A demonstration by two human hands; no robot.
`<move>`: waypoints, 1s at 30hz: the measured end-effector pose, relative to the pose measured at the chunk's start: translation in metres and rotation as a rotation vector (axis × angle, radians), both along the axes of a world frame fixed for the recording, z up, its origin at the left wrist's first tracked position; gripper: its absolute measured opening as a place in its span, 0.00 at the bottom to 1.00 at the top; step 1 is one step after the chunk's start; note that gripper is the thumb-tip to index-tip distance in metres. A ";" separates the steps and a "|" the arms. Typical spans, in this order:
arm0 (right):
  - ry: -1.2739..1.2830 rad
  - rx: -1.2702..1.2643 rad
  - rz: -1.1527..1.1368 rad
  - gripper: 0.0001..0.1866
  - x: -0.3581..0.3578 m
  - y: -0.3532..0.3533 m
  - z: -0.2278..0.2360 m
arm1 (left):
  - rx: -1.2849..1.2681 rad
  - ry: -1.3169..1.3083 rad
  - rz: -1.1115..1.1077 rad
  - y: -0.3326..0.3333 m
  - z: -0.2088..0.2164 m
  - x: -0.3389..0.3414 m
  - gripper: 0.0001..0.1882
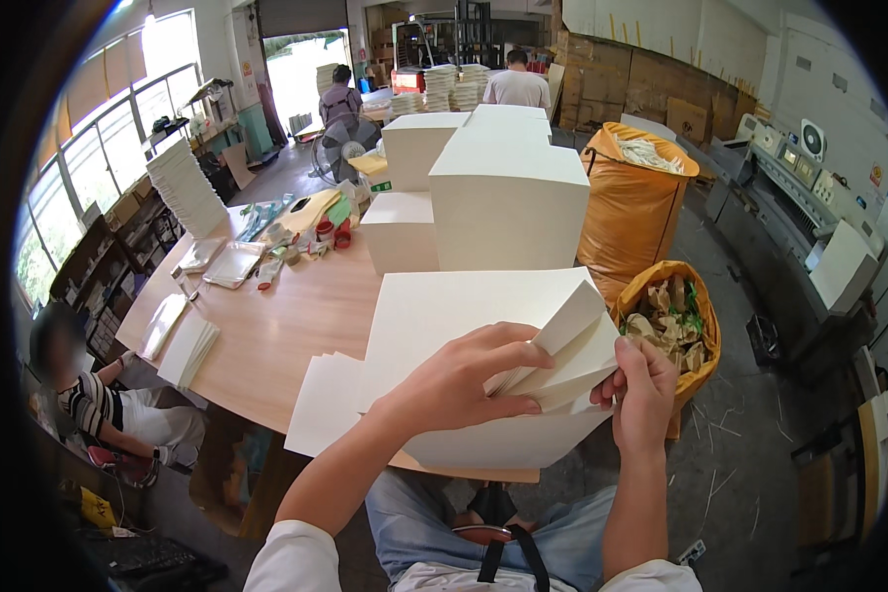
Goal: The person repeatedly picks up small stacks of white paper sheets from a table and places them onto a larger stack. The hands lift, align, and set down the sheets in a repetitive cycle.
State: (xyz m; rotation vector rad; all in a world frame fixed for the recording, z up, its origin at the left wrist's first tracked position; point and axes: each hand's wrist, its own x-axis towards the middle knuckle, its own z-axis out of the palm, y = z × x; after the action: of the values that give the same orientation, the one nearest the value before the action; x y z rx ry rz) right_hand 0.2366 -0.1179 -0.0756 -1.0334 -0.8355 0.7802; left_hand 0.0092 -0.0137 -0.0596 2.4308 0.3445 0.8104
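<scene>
Currently we pinch the bent sheets (574, 347) with our right hand (643, 383); our left hand (469, 373) spreads over them, grip unclear; hands apart, stack (434, 311) beneath both, orange bag (706, 363) beyond the right.

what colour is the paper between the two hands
Plain off-white paper, shown in the head view.

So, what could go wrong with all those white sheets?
The bent sheets in the right hand might crease, or their edges might nick skin. The loose sheets left of the front stack jut past the edge of the table, so a bump could knock them off. A dropped sheet might land in the nearer orange bag.
</scene>
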 end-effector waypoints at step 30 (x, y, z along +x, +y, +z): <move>-1.370 0.145 -0.072 0.25 -0.016 -0.034 -0.036 | 0.422 0.116 0.051 -0.012 -0.003 0.008 0.32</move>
State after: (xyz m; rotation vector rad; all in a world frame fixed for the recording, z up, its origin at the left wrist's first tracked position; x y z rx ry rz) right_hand 0.2203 -0.1517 -0.1111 -1.4129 -1.9434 -0.1864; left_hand 0.0173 -0.0253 -0.0629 2.8807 0.3039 0.8336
